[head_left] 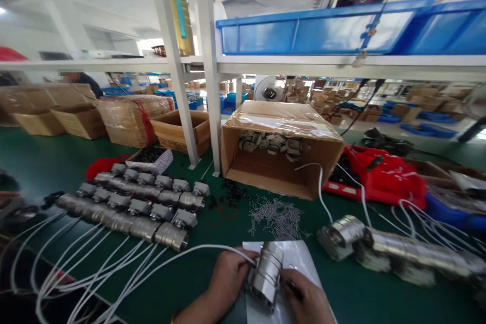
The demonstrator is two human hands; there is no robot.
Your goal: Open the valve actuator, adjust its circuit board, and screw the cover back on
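Observation:
A silver metal cylinder unit [269, 271] with a white cable [205, 246] stands tilted over a white sheet [299, 258] at the bottom centre. My left hand [230, 276] is closed on the unit's left side, where the cable enters. Right of the unit, my right hand [306, 296] has its fingers curled round a small dark object [294, 288], close against the metal. Beyond the sheet lies a pile of small screws [275, 216]. Small black parts [235, 190] are scattered behind the screws, to the left.
Rows of metal units [129, 223] with white cables lie left; more units [413, 250] lie right. An open cardboard box [281, 162] holding grey parts stands behind. A red bin [395, 177] is at right. Shelf posts [214, 111] rise behind. A person [81, 78] is far left.

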